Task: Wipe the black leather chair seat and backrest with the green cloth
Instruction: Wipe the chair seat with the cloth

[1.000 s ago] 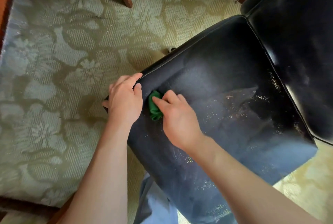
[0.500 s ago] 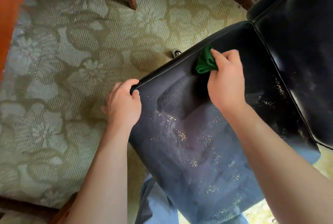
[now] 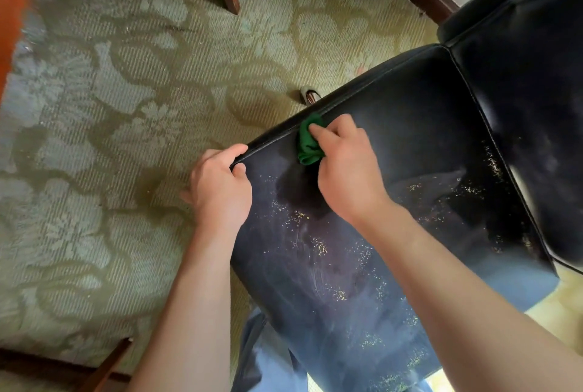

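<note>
Fingers of my left hand [image 3: 220, 190] curl over the seat's [image 3: 362, 265] front-left corner, steadying the chair. Just to its right, my right hand [image 3: 347, 171] pinches the bunched green cloth [image 3: 307, 144] against the seat's left edge seam. Wadded this small, I judge it may slip off the edge or smear the yellowish specks instead of lifting them; the backrest [image 3: 536, 92] looks unwiped.

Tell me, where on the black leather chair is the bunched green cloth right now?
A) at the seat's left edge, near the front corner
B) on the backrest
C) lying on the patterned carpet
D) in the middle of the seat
A: the right hand presses the bunched green cloth against the black leather seat at its left edge seam, close to the left hand gripping the front corner.
</note>
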`<state>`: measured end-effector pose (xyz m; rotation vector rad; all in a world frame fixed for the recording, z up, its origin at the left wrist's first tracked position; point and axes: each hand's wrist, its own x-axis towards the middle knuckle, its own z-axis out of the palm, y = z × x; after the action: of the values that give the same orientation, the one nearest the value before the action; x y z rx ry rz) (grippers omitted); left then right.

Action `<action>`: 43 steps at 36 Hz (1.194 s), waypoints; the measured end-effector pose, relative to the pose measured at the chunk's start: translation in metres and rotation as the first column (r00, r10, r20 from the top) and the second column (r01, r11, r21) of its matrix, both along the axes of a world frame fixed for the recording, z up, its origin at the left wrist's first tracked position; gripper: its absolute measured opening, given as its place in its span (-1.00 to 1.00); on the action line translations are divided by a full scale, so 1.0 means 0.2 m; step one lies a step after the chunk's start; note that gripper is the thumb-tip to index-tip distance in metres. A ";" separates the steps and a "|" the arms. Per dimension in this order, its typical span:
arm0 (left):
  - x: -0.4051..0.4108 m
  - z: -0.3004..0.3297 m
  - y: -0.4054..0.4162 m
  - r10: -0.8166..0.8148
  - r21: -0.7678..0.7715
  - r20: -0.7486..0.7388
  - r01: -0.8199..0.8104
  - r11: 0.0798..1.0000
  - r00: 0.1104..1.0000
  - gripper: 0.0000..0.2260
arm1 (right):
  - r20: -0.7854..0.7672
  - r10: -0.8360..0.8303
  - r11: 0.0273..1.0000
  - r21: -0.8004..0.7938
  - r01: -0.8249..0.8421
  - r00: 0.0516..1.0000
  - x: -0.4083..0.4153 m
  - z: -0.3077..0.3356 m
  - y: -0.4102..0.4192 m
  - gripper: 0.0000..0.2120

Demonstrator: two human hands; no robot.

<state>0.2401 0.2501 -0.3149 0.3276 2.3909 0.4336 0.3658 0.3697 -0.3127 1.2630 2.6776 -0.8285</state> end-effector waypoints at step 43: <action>0.00 -0.04 -0.39 0.129 0.149 0.058 -0.137 0.979 0.990 -0.63 | 0.063 0.497 0.865 -0.123 -0.487 0.866 -0.02 0.05 -0.42 -0.58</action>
<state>0.2405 0.1719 -0.3237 0.2226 2.3456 0.6811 0.3613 0.2852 -0.3028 0.5271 2.6495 -0.7902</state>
